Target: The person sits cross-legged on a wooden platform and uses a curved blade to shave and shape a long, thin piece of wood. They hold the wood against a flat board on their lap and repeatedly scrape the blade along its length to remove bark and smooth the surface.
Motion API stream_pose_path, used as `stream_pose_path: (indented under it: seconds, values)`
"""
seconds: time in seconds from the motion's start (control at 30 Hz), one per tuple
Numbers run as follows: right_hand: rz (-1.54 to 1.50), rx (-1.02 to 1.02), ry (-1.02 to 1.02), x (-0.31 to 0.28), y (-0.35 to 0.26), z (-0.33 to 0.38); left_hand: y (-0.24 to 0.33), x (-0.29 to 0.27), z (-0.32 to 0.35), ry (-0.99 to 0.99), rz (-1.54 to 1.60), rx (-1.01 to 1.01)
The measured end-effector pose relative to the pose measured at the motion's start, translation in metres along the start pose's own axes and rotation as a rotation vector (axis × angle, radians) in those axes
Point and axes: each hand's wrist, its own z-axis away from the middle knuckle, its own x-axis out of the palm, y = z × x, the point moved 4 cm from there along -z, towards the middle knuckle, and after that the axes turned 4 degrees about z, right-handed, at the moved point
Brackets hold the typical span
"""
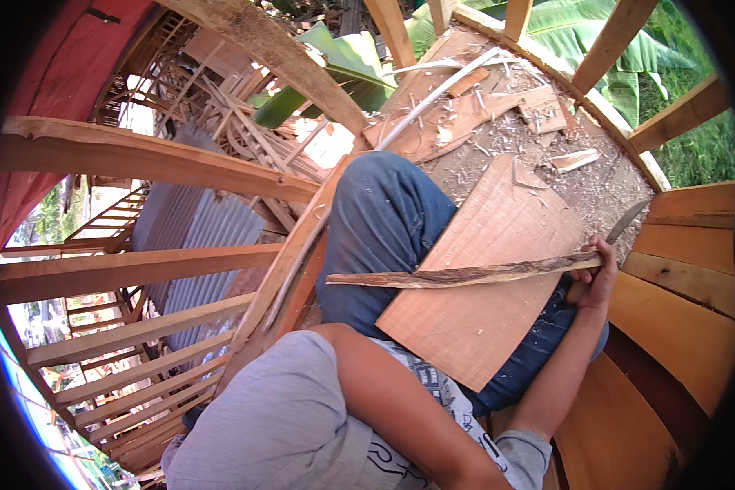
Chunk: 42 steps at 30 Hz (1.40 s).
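Observation:
My right hand is closed around the handle of a knife, whose grey blade points up and to the right. The right end of a long, thin, rough wooden stick meets that hand at the fingers. The stick lies across a flat, pale wooden board resting on my lap over blue jeans. Its left end pokes free past the board. My left forearm runs from the lower edge up under a grey shirt. The left hand itself is hidden.
Wood shavings and offcuts litter the planked floor ahead. Curved wooden ribs and beams rise on the left. Stacked orange planks form a wall on the right. Corrugated metal sheets lie below, and green leaves show beyond.

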Motion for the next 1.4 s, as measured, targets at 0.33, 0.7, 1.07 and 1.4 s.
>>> stream_pose_path:
  seconds: [0.33, 0.7, 1.07, 1.4]
  values:
    - [-0.059, 0.075, 0.027, 0.031, -0.008, 0.014, 0.101, -0.017, 0.101, -0.025, 0.016, -0.786]
    - [-0.083, 0.102, 0.176, 0.021, -0.003, 0.014, 0.22, -0.05, 0.152, 0.772, -2.32, -1.03]
    - [-0.183, 0.014, 0.117, 0.019, -0.008, 0.018, 0.224, -0.065, 0.155, 0.823, -2.088, -1.101]
    - [-0.111, -0.081, 0.025, 0.016, -0.009, 0.015, 0.181, -0.074, 0.173, 1.161, -0.952, -1.087]
